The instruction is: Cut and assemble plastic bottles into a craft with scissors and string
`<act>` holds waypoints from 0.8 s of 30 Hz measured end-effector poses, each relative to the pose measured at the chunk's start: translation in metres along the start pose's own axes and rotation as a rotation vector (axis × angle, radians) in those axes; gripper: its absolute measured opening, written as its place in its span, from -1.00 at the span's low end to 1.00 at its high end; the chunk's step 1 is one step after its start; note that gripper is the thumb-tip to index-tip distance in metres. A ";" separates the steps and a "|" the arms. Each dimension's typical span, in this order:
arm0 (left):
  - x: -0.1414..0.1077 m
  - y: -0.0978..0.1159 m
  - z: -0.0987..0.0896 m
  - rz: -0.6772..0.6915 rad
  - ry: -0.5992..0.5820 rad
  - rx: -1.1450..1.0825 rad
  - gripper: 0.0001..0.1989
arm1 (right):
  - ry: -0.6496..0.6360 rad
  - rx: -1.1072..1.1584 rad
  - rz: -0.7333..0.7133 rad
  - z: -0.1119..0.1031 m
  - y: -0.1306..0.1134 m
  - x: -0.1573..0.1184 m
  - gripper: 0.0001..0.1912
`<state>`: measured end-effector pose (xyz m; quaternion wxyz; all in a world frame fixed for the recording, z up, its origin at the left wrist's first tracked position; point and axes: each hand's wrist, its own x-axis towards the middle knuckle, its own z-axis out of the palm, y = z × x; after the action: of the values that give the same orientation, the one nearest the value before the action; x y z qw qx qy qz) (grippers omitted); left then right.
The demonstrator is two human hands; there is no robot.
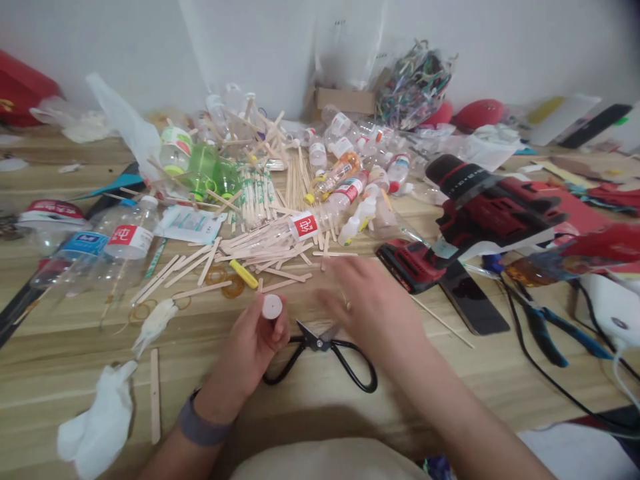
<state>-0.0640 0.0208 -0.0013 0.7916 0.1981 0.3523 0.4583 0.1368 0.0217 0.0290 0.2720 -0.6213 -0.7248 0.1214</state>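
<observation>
My left hand (pixel 255 347) is closed around a small round white cap (pixel 273 306), whose flat face shows a tiny dark dot. To its right, my right hand (pixel 367 307) is smeared by motion above the table, and whether its fingers hold anything cannot be made out. Between and below the hands lie black-handled scissors (pixel 320 344) with their blades apart. Just beyond the left hand are a yellow marker-like stick (pixel 243 273) and scattered wooden craft sticks (pixel 205 263).
A red and black power drill (pixel 495 207) stands at the right, beside a dark phone (pixel 475 300) and blue-handled pliers (pixel 555 327). Plastic bottles (pixel 127 237) crowd the left and back. Crumpled white tissue (pixel 100 420) and a single wooden stick (pixel 155 397) lie front left.
</observation>
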 end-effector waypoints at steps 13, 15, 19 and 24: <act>-0.001 -0.012 0.000 -0.001 -0.029 0.106 -0.56 | -0.110 0.206 0.051 0.005 0.078 0.017 -0.70; -0.001 -0.013 0.000 -0.009 -0.042 0.112 -0.56 | -0.122 0.285 0.029 -0.003 0.082 0.014 -0.69; -0.001 -0.012 0.000 0.006 -0.044 0.131 -0.55 | -0.121 0.324 -0.006 -0.010 0.085 0.012 -0.70; 0.001 -0.014 -0.002 0.025 -0.031 0.156 -0.54 | -0.106 0.200 -0.057 -0.005 0.090 0.017 -0.61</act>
<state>-0.0572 0.0149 -0.0122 0.7733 0.2707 0.3720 0.4363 0.2135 0.0550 -0.0096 0.2971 -0.5628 -0.7399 0.2180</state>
